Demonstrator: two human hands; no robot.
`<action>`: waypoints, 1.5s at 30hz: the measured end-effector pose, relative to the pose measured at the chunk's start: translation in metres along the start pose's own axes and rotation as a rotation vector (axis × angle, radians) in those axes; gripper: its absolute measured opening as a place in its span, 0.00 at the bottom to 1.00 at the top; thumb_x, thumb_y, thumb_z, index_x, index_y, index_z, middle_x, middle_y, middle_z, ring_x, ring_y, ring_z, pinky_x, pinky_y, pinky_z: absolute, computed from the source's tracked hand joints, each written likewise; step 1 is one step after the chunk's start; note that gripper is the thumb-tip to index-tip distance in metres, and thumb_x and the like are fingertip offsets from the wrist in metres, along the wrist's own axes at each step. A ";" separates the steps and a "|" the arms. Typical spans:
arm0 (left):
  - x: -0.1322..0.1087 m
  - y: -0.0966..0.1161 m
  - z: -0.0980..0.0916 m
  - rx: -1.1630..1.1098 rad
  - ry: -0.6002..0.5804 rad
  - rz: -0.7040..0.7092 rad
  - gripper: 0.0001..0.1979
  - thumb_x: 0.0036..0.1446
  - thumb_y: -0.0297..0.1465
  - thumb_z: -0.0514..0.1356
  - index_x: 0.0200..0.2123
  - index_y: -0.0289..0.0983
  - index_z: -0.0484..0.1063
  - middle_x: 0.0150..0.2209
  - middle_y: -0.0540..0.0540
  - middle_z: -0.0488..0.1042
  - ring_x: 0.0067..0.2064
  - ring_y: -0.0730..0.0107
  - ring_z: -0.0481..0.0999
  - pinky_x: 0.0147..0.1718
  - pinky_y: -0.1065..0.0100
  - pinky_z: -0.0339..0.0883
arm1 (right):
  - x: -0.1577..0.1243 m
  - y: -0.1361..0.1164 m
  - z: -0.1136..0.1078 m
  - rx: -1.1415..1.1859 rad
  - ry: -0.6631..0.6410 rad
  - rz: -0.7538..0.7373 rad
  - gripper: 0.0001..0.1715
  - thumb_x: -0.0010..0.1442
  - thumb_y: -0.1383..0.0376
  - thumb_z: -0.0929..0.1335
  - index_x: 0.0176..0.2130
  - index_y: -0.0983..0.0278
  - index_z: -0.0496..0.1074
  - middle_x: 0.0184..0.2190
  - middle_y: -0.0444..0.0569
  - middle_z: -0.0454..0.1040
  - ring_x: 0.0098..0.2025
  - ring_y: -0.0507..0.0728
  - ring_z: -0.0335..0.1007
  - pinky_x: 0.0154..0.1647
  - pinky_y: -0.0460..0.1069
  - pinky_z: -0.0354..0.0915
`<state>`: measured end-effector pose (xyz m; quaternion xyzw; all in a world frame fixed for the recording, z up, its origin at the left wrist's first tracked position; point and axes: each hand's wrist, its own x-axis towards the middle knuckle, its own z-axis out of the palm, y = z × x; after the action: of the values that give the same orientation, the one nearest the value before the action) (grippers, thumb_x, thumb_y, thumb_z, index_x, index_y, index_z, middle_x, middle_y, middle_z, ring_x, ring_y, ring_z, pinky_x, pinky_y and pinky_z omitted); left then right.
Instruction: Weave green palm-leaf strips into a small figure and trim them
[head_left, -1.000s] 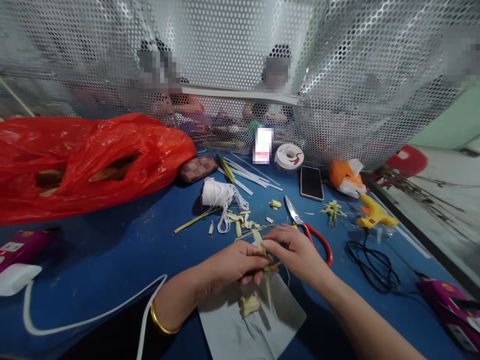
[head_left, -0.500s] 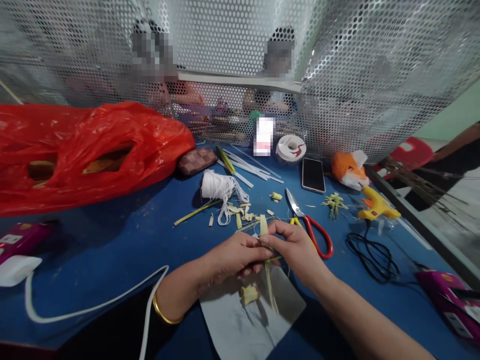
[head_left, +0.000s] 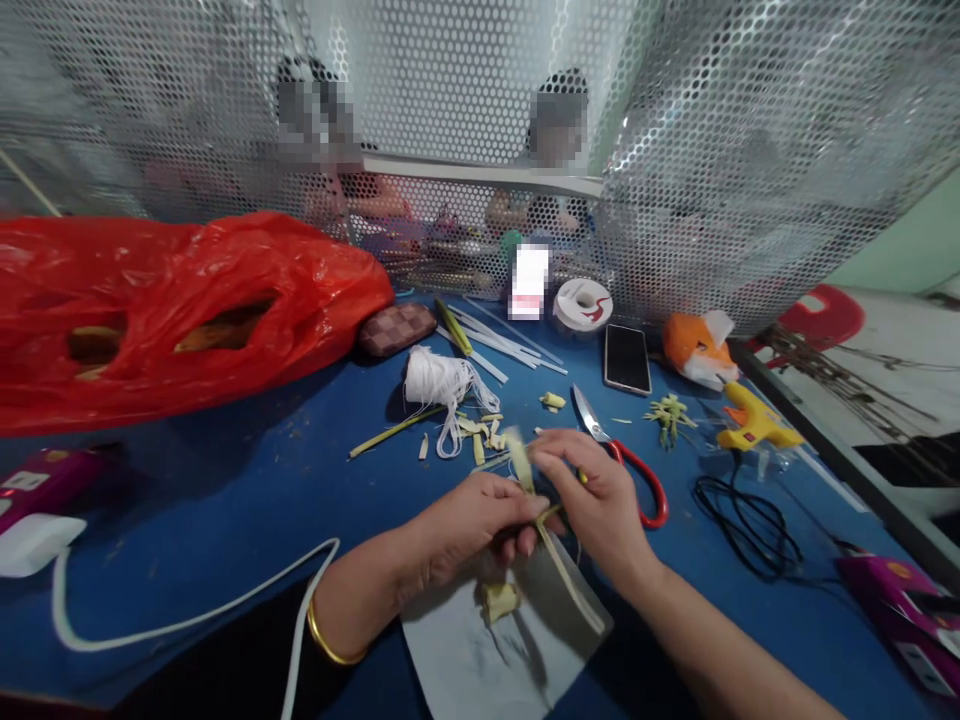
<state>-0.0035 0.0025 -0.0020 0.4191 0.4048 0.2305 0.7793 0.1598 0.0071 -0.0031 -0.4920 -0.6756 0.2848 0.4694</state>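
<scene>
My left hand (head_left: 465, 525) and my right hand (head_left: 596, 500) meet over the blue table (head_left: 225, 500), both pinching a pale yellow-green leaf strip (head_left: 551, 545). The strip's top sticks up blurred above my fingers, and its long tail hangs down to the right over a grey sheet (head_left: 480, 650). A small folded leaf piece (head_left: 499, 602) lies on that sheet just below my left hand. Red-handled scissors (head_left: 622, 460) lie right behind my right hand. A gold bangle sits on my left wrist.
A red plastic bag (head_left: 165, 310) fills the left. White string bundle (head_left: 439, 385), leaf scraps, phone (head_left: 626, 358), tape roll (head_left: 583, 305), orange fox figure (head_left: 697, 350), yellow glue gun (head_left: 754, 420) with black cord (head_left: 750, 525) lie behind. White cable (head_left: 187, 625) at front left. Perforated screen behind, people beyond it.
My right hand has drawn the strip's tail out to the lower right, and the strip's upper end now blurs with motion. The hands stay together at the same spot.
</scene>
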 end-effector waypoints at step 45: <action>0.000 0.009 -0.008 -0.070 0.139 0.010 0.15 0.50 0.41 0.66 0.30 0.34 0.76 0.20 0.54 0.67 0.19 0.81 0.62 0.19 0.75 0.53 | 0.002 -0.002 0.001 0.563 -0.056 0.547 0.17 0.46 0.53 0.77 0.24 0.64 0.76 0.23 0.45 0.73 0.29 0.53 0.67 0.36 0.49 0.62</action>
<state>-0.0098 0.0111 0.0026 0.3765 0.4473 0.2769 0.7625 0.1581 0.0088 -0.0012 -0.4979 -0.4274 0.5870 0.4742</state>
